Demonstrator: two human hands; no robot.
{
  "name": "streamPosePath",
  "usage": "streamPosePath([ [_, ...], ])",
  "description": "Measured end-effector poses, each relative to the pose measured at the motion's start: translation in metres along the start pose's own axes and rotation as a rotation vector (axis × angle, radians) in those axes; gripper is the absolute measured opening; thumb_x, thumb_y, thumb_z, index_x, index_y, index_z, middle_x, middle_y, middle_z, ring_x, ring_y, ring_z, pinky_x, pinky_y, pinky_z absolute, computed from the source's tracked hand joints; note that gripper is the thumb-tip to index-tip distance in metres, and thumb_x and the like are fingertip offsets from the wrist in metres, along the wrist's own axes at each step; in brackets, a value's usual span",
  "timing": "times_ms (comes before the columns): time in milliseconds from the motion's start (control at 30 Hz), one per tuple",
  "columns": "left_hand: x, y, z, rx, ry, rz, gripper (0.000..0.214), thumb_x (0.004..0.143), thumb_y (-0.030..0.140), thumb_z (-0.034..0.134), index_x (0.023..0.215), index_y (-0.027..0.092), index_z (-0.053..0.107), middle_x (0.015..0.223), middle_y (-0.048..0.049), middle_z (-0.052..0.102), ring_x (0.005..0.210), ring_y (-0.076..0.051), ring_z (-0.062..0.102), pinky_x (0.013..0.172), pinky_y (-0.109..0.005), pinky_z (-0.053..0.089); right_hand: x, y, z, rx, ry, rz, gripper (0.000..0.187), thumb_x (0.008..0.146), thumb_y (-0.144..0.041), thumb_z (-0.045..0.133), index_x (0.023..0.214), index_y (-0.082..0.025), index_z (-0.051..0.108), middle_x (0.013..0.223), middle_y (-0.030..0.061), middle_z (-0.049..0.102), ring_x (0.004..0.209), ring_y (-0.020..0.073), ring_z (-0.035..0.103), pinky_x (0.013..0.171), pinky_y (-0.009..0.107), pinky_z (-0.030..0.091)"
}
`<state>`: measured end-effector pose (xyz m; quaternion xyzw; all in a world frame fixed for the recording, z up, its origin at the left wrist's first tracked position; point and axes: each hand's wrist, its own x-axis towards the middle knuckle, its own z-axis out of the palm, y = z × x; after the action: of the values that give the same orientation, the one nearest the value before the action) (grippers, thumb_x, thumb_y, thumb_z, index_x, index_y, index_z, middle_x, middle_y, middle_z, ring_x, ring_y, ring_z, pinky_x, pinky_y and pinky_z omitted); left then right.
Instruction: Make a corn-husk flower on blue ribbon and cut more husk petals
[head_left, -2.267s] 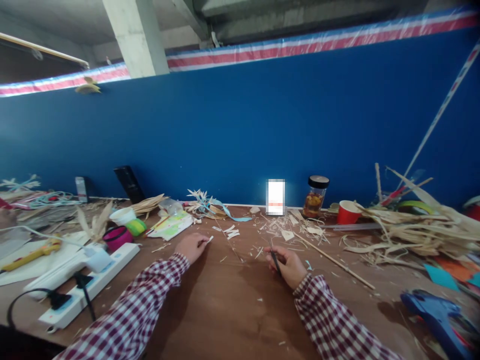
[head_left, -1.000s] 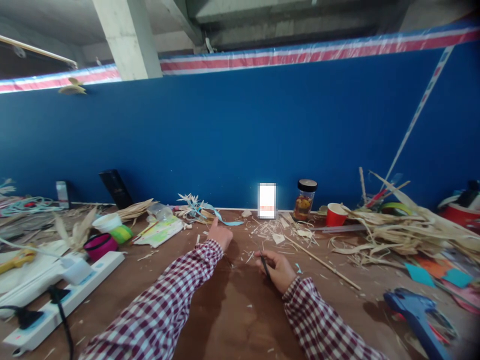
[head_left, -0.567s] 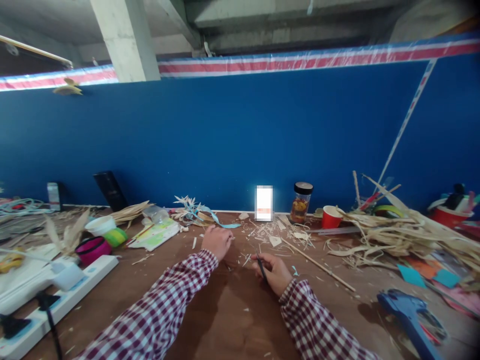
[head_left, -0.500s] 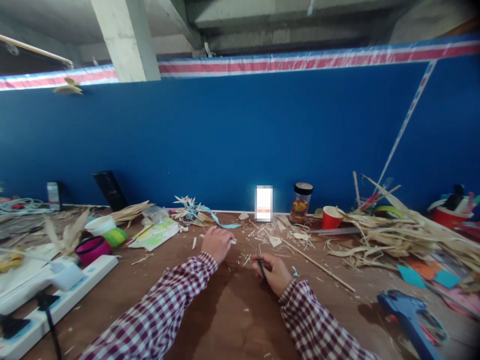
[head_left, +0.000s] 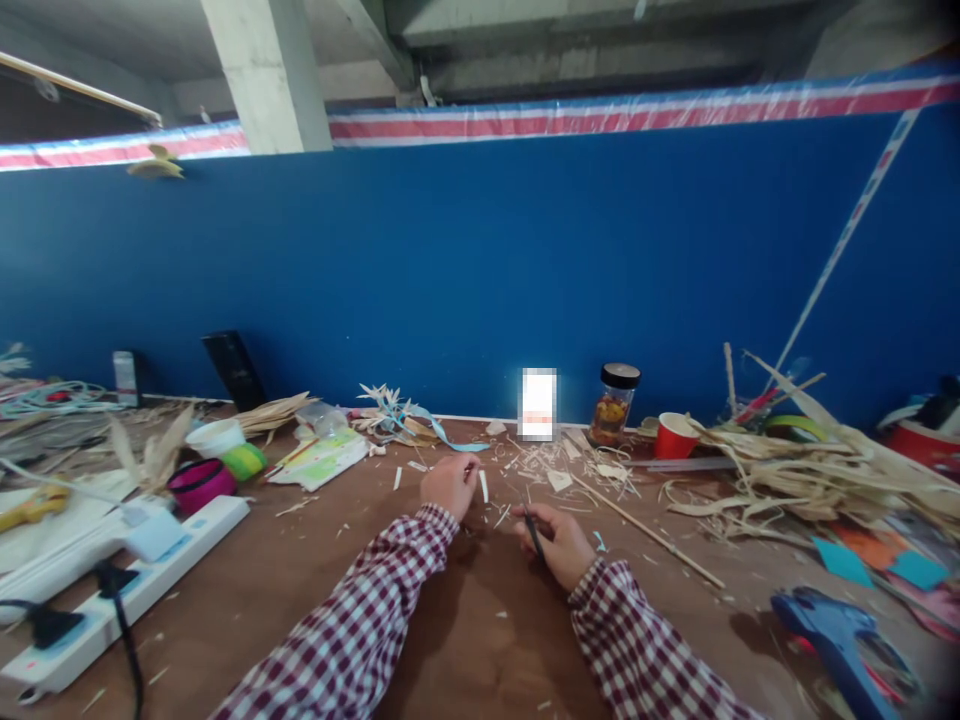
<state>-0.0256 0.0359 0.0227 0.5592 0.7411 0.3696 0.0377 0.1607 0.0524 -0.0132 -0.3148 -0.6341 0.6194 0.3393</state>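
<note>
My left hand (head_left: 452,486) is over the middle of the brown table, its fingers curled together in a pinch. Anything between the fingertips is too small to make out. A short white strip (head_left: 484,487) lies just right of these fingers. My right hand (head_left: 561,547) grips a slim black tool, which looks like tweezers (head_left: 535,538), pointing forward and slightly left. Thin pale slivers (head_left: 502,515) lie between the two hands. Beyond them spreads a heap of straw-coloured scraps (head_left: 555,465).
A thin stick (head_left: 652,535) lies right of my right hand. Farther right are a blue glue gun (head_left: 840,640), dried husks (head_left: 780,480), a red cup (head_left: 676,436) and a lidded jar (head_left: 613,408). To the left are a power strip (head_left: 187,545) and a magenta container (head_left: 201,486).
My left fingers have drawn up and back a little, and the white strip by their tips now shows more fully. My right hand keeps its grip on the tweezers. The view has shifted slightly left.
</note>
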Motion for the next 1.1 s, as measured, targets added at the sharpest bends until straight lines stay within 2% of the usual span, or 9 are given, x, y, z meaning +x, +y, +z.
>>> streamPosePath([
  [167, 0.030, -0.009, -0.008, -0.165, -0.048, -0.130, 0.008, 0.069, 0.022, 0.061, 0.075, 0.019, 0.066, 0.081, -0.0054, 0.066, 0.082, -0.019, 0.058, 0.078, -0.028, 0.040, -0.001, -0.004, 0.002, 0.020, 0.010, 0.027, 0.034, 0.062, -0.035, 0.066, 0.090, -0.016, 0.060, 0.052, -0.0044, 0.052, 0.048, 0.0105, 0.048, 0.046, 0.023, 0.038],
  [333, 0.046, -0.014, -0.008, -0.444, -0.139, -0.327, 0.005, 0.065, 0.019, 0.066, 0.065, 0.016, 0.062, 0.064, -0.0038, 0.063, 0.060, -0.015, 0.060, 0.058, -0.024, 0.046, -0.002, -0.004, 0.003, 0.034, 0.018, 0.032, 0.033, 0.062, -0.033, 0.067, 0.090, -0.016, 0.060, 0.050, -0.0053, 0.051, 0.046, 0.0096, 0.046, 0.045, 0.022, 0.036],
  [433, 0.049, -0.011, -0.007, -0.612, -0.160, -0.456, 0.008, 0.071, 0.021, 0.063, 0.072, 0.013, 0.060, 0.068, -0.0045, 0.063, 0.059, -0.013, 0.059, 0.057, -0.024, 0.048, -0.002, -0.002, 0.003, 0.051, 0.012, 0.030, 0.033, 0.061, -0.030, 0.067, 0.090, -0.016, 0.060, 0.051, -0.0051, 0.052, 0.047, 0.0096, 0.047, 0.045, 0.021, 0.036],
  [600, 0.050, -0.004, -0.012, -0.812, -0.189, -0.580, 0.026, 0.082, 0.027, 0.050, 0.103, 0.013, 0.054, 0.100, -0.0070, 0.058, 0.082, -0.016, 0.058, 0.070, -0.034, 0.050, -0.002, -0.003, 0.004, 0.066, 0.012, 0.052, 0.033, 0.061, -0.031, 0.067, 0.090, -0.016, 0.059, 0.051, -0.0053, 0.051, 0.046, 0.0093, 0.046, 0.044, 0.021, 0.035],
  [733, 0.049, 0.001, -0.017, -0.903, -0.212, -0.616, 0.027, 0.083, 0.028, 0.049, 0.105, 0.014, 0.053, 0.103, -0.0069, 0.057, 0.084, -0.016, 0.058, 0.070, -0.035, 0.050, -0.002, -0.004, 0.004, 0.060, 0.012, 0.059, 0.035, 0.061, -0.031, 0.067, 0.091, -0.016, 0.059, 0.051, -0.0049, 0.052, 0.046, 0.0096, 0.047, 0.044, 0.021, 0.035],
  [933, 0.046, 0.003, -0.019, -0.926, -0.145, -0.602, 0.010, 0.075, 0.019, 0.059, 0.080, 0.011, 0.055, 0.070, -0.0057, 0.062, 0.061, -0.012, 0.060, 0.056, -0.024, 0.049, 0.000, 0.000, 0.002, 0.010, 0.003, 0.037, 0.036, 0.063, -0.032, 0.065, 0.095, -0.015, 0.059, 0.052, -0.0045, 0.053, 0.046, 0.0094, 0.046, 0.045, 0.021, 0.037],
  [1100, 0.052, -0.002, -0.023, -0.855, -0.033, -0.539, 0.015, 0.062, 0.022, 0.069, 0.070, 0.013, 0.059, 0.058, -0.0008, 0.061, 0.052, -0.009, 0.056, 0.052, -0.020, 0.046, -0.001, -0.001, 0.003, 0.024, 0.014, 0.051, 0.037, 0.063, -0.032, 0.066, 0.094, -0.015, 0.059, 0.052, -0.0048, 0.052, 0.046, 0.0094, 0.046, 0.044, 0.021, 0.037],
])
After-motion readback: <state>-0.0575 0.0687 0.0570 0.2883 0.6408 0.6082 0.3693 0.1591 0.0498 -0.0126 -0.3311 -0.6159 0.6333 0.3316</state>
